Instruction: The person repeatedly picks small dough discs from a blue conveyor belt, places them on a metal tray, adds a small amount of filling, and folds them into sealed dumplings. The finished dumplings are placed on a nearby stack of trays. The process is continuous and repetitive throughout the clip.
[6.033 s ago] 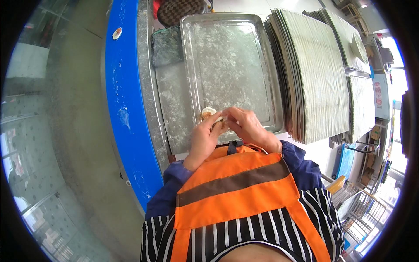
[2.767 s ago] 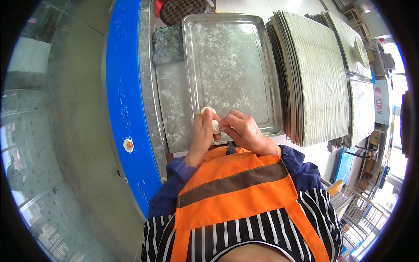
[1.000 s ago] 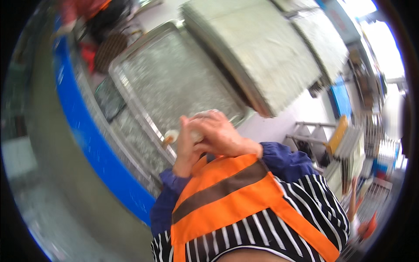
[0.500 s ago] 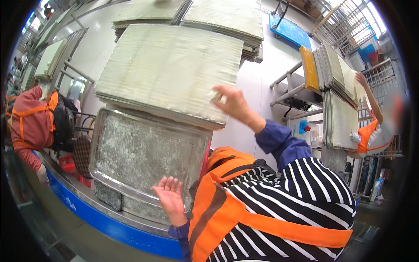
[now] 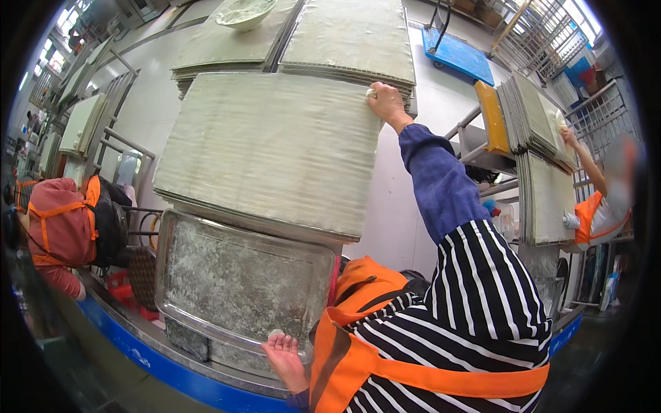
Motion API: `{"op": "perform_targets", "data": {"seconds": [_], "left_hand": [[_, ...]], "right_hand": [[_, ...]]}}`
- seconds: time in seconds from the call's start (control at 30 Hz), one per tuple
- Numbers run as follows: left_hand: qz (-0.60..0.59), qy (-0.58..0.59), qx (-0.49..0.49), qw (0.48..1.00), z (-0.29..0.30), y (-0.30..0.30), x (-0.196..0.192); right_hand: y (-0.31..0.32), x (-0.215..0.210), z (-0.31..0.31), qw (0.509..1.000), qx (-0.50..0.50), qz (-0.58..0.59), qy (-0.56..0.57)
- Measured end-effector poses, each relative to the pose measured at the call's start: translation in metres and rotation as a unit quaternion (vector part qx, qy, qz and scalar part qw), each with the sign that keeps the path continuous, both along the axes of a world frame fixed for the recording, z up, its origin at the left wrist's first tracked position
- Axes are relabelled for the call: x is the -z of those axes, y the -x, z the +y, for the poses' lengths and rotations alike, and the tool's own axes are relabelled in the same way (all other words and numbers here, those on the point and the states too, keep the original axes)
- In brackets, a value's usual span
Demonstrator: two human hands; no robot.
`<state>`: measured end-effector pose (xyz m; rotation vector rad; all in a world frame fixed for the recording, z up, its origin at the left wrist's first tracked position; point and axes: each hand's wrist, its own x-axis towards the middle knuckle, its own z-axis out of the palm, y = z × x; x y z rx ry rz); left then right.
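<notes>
My right hand (image 5: pixel 390 104) reaches to the far right corner of a pale, flat, ribbed board (image 5: pixel 268 151) on top of a stack. Its fingers pinch a small white lump (image 5: pixel 372 92), which looks like dough. My left hand (image 5: pixel 286 359) is at the near right edge of a metal tray (image 5: pixel 237 275), palm up and fingers stretched out. A small pale round piece (image 5: pixel 275 334) shows at its fingertips; whether it lies on them or on the tray rim I cannot tell. White powder coats the tray bottom.
Two more board stacks (image 5: pixel 348 38) stand beyond, one with a white bowl (image 5: pixel 246 12) on it. A blue flat trolley (image 5: pixel 458 55) is at the back. Co-workers are at the left (image 5: pixel 65 220) and right (image 5: pixel 599 206), the right one beside stacked boards (image 5: pixel 547 199).
My right hand has moved away from me, from over the board's near right side to its far corner, still pinching the white lump. The view has shifted, showing the bowl.
</notes>
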<state>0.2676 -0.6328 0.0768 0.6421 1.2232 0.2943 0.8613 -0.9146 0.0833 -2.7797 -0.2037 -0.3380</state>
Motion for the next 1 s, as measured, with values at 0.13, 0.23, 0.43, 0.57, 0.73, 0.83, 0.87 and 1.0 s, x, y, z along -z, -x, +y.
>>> {"op": "perform_targets", "data": {"seconds": [0.13,0.23,0.43,0.57,0.73,0.83,0.87,1.0], "left_hand": [[0.001,-0.004,-0.005,1.0,-0.008,0.01,0.005],[-0.008,-0.009,-0.01,1.0,-0.013,0.012,0.006],[-0.02,-0.024,-0.046,0.998,-0.009,0.016,0.019],[0.109,-0.15,-0.027,0.982,0.022,0.045,0.051],[0.268,-0.25,0.192,0.911,0.043,0.037,0.052],[0.284,-0.459,0.358,0.762,0.051,0.036,0.085],[0.247,-0.557,0.394,0.688,0.055,0.021,0.098],[0.258,-0.474,0.501,0.677,0.057,-0.008,0.076]], "right_hand": [[-0.008,0.006,-0.003,0.998,0.016,-0.057,-0.024],[-0.009,0.005,0.004,0.999,0.027,-0.018,-0.023],[-0.05,0.046,-0.033,0.971,-0.074,-0.172,0.148],[-0.068,0.041,-0.07,0.981,-0.076,-0.106,0.143],[0.019,-0.023,0.016,0.965,-0.136,-0.222,0.023],[0.093,-0.029,0.065,0.934,-0.273,-0.207,-0.101],[0.106,-0.027,0.08,0.923,-0.314,-0.156,-0.155],[0.21,-0.042,0.14,0.896,-0.4,0.052,-0.184]]}}
